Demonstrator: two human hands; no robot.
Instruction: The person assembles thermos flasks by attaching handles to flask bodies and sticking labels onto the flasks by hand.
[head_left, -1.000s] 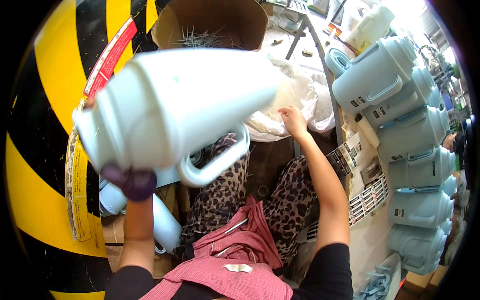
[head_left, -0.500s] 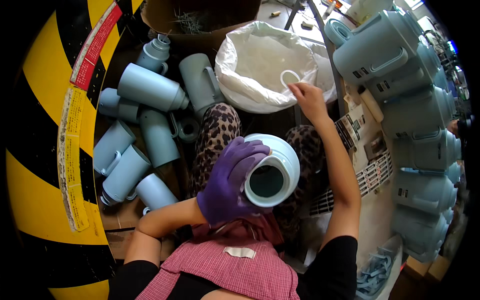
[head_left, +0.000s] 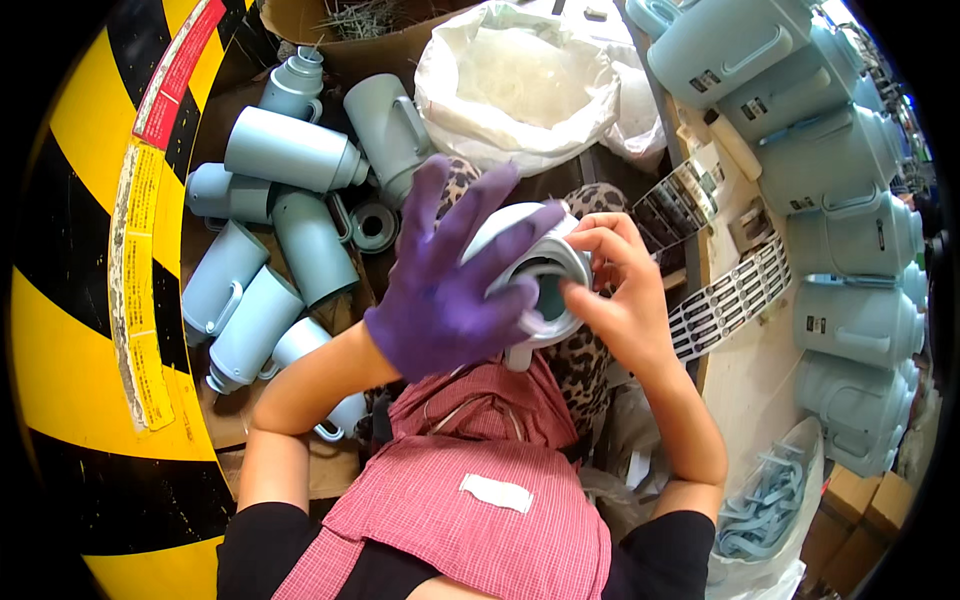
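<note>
A pale blue-grey jug [head_left: 492,232] stands between my knees, its round mouth facing up and its handle toward me. My left hand [head_left: 440,275], in a purple glove, is spread over the jug's left side, its thumb at the edge of the mouth. With my bare right hand [head_left: 622,290] I pinch at the right side of the rim, thumb inside the opening and fingers outside. A thin white ring [head_left: 548,272] lies at the mouth, partly hidden by my fingers.
Several jugs [head_left: 290,150] lie heaped at left beside a yellow-and-black striped panel [head_left: 70,300]. Ahead is a white bag [head_left: 520,90]. A bench at right carries stacked jugs [head_left: 850,240] and a label strip [head_left: 735,300]; a bag of handles [head_left: 765,505] is below.
My right hand has come back from the white bag to the jug's mouth, bringing the white ring. My left hand has loosened from its wrapped grip and spread its fingers.
</note>
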